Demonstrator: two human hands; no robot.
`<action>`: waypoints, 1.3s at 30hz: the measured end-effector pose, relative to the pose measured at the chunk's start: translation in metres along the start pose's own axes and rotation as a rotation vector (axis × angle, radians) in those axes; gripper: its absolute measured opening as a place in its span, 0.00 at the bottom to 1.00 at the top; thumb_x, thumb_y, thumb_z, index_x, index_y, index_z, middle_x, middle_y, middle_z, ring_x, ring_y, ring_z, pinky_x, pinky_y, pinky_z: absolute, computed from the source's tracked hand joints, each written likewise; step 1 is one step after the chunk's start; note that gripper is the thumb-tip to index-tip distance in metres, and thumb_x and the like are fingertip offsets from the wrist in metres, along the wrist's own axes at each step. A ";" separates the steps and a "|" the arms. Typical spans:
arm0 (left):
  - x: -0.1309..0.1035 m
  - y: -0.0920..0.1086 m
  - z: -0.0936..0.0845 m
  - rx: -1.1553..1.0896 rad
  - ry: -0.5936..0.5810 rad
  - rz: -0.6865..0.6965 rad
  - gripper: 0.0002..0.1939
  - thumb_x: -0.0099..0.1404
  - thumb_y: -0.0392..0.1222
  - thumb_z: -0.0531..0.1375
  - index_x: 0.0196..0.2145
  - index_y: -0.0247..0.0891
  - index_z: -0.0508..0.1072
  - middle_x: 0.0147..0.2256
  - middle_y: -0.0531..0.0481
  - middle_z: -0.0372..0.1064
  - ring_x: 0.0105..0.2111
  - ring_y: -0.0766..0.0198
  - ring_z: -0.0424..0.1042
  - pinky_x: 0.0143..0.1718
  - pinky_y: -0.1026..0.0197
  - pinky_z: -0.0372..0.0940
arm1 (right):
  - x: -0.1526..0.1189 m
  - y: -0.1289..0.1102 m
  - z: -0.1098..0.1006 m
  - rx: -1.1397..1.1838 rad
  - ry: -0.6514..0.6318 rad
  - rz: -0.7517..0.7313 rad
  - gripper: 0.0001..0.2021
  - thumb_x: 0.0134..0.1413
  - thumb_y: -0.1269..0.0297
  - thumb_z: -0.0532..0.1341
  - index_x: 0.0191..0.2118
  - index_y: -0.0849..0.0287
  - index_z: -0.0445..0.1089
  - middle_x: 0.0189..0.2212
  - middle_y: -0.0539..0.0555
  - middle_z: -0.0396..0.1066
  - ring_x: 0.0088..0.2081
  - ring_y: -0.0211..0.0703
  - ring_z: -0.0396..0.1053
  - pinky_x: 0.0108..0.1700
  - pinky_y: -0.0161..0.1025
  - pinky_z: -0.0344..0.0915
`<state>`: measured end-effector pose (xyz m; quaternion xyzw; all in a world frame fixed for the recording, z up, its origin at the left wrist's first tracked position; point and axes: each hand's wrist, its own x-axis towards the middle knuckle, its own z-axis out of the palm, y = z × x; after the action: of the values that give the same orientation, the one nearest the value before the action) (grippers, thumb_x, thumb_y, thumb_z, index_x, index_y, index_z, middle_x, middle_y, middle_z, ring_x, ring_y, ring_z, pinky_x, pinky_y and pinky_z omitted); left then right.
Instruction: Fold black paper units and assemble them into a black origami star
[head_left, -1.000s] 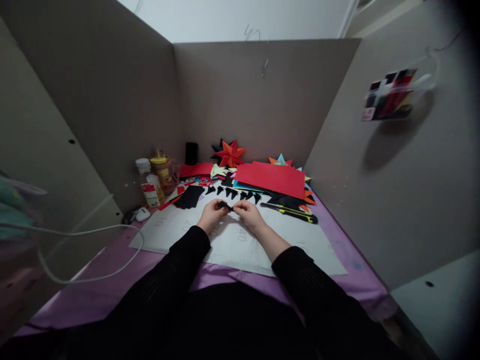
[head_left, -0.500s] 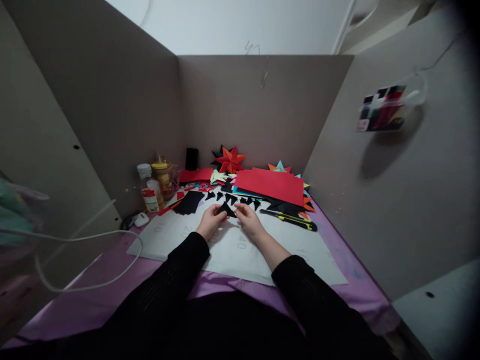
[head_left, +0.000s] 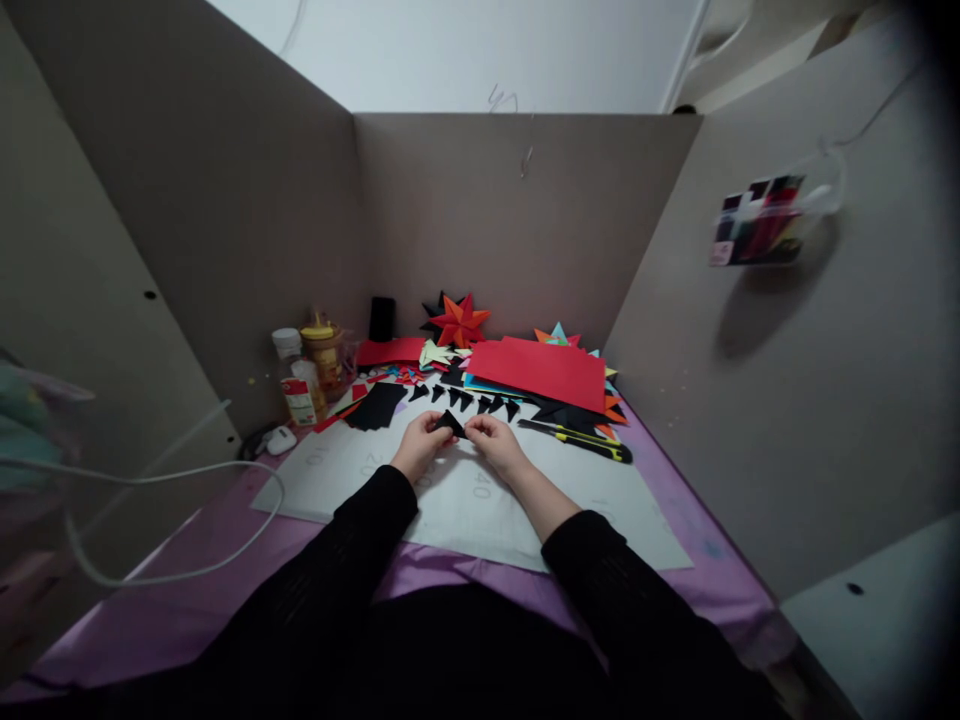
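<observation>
My left hand (head_left: 419,444) pinches the left side of a small folded black paper piece (head_left: 451,424). The fingers of my right hand (head_left: 491,442) are closed at the right corner of that same piece. Both hands are over a white mat (head_left: 345,480) with pencilled numbers. Just beyond them lies a row of small folded black pieces (head_left: 512,410). A stack of black paper (head_left: 379,406) rests to the left of the row. To the right is a black and yellow cutter (head_left: 592,444).
Red sheets (head_left: 536,372) lie on other paper at the back right. A red and orange paper star (head_left: 460,321) stands against the back panel. Bottles (head_left: 300,390) are at the left, near a white earphone case (head_left: 281,440). A white cable (head_left: 187,574) loops at the front left.
My right fingers have closed in on the right corner of the black piece, which now looks narrower. The camera view has shifted slightly.
</observation>
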<state>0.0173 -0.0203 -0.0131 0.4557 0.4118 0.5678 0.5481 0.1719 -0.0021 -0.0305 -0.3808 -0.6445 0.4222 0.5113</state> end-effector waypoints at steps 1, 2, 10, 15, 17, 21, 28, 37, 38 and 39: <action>0.000 0.000 0.000 -0.006 -0.006 0.000 0.13 0.45 0.34 0.63 0.31 0.33 0.66 0.22 0.52 0.69 0.22 0.66 0.71 0.24 0.67 0.61 | 0.000 0.001 0.000 -0.001 0.008 -0.007 0.09 0.44 0.59 0.60 0.29 0.59 0.69 0.23 0.49 0.67 0.26 0.38 0.62 0.30 0.35 0.59; 0.000 0.001 0.000 -0.012 -0.012 0.000 0.14 0.45 0.34 0.63 0.31 0.33 0.66 0.23 0.52 0.70 0.23 0.66 0.71 0.25 0.67 0.62 | 0.001 0.001 0.000 0.004 0.012 -0.012 0.08 0.44 0.60 0.61 0.29 0.59 0.70 0.24 0.50 0.68 0.28 0.39 0.63 0.31 0.36 0.60; -0.004 0.003 0.000 -0.019 -0.081 -0.018 0.12 0.46 0.33 0.63 0.31 0.32 0.67 0.24 0.50 0.70 0.24 0.67 0.71 0.26 0.68 0.62 | 0.002 0.004 0.000 0.012 -0.025 -0.060 0.08 0.44 0.69 0.56 0.30 0.58 0.72 0.29 0.51 0.70 0.32 0.40 0.66 0.38 0.39 0.62; -0.005 0.003 0.000 0.003 -0.132 -0.009 0.14 0.47 0.36 0.65 0.32 0.32 0.68 0.26 0.50 0.70 0.25 0.67 0.71 0.28 0.67 0.62 | 0.001 0.001 0.002 0.118 0.028 -0.039 0.07 0.42 0.68 0.59 0.32 0.57 0.66 0.27 0.48 0.67 0.29 0.38 0.66 0.33 0.36 0.63; -0.006 0.003 0.000 0.010 -0.140 0.009 0.14 0.47 0.37 0.66 0.32 0.33 0.68 0.27 0.51 0.70 0.26 0.66 0.71 0.28 0.66 0.62 | 0.000 -0.001 0.004 0.150 0.042 0.006 0.09 0.41 0.66 0.61 0.33 0.56 0.62 0.27 0.47 0.65 0.26 0.36 0.66 0.27 0.34 0.62; -0.007 0.004 0.000 0.053 -0.112 0.063 0.14 0.46 0.38 0.66 0.30 0.33 0.67 0.25 0.52 0.69 0.24 0.68 0.69 0.28 0.66 0.61 | -0.002 -0.006 0.006 0.210 0.030 0.117 0.11 0.42 0.62 0.60 0.31 0.56 0.57 0.23 0.43 0.63 0.20 0.35 0.66 0.19 0.31 0.57; -0.005 0.001 -0.001 -0.024 -0.114 0.047 0.15 0.47 0.38 0.66 0.32 0.33 0.67 0.26 0.52 0.70 0.26 0.67 0.70 0.31 0.64 0.62 | -0.001 -0.006 0.004 0.183 0.026 0.099 0.05 0.42 0.65 0.58 0.29 0.59 0.65 0.19 0.47 0.67 0.22 0.37 0.67 0.27 0.35 0.63; -0.006 0.004 0.001 -0.036 -0.109 0.031 0.17 0.45 0.38 0.67 0.32 0.33 0.66 0.27 0.51 0.70 0.28 0.66 0.71 0.30 0.64 0.63 | -0.003 -0.008 0.001 0.127 0.072 0.046 0.07 0.40 0.63 0.63 0.28 0.60 0.70 0.21 0.50 0.69 0.24 0.38 0.66 0.30 0.37 0.63; -0.007 0.004 0.001 -0.009 -0.111 0.030 0.16 0.46 0.38 0.67 0.32 0.33 0.66 0.27 0.51 0.70 0.27 0.66 0.71 0.29 0.65 0.62 | -0.003 -0.009 0.001 0.149 0.077 0.047 0.07 0.39 0.63 0.63 0.28 0.60 0.70 0.20 0.49 0.69 0.23 0.37 0.65 0.30 0.37 0.62; -0.007 0.005 0.001 0.018 -0.114 0.028 0.16 0.46 0.38 0.67 0.32 0.33 0.66 0.26 0.51 0.70 0.26 0.66 0.71 0.27 0.66 0.61 | -0.002 -0.009 0.001 0.180 0.085 0.048 0.08 0.39 0.63 0.64 0.28 0.60 0.69 0.20 0.48 0.68 0.23 0.37 0.65 0.29 0.36 0.62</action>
<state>0.0172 -0.0279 -0.0086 0.4979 0.3785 0.5446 0.5587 0.1709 -0.0073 -0.0230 -0.3662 -0.5721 0.4740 0.5602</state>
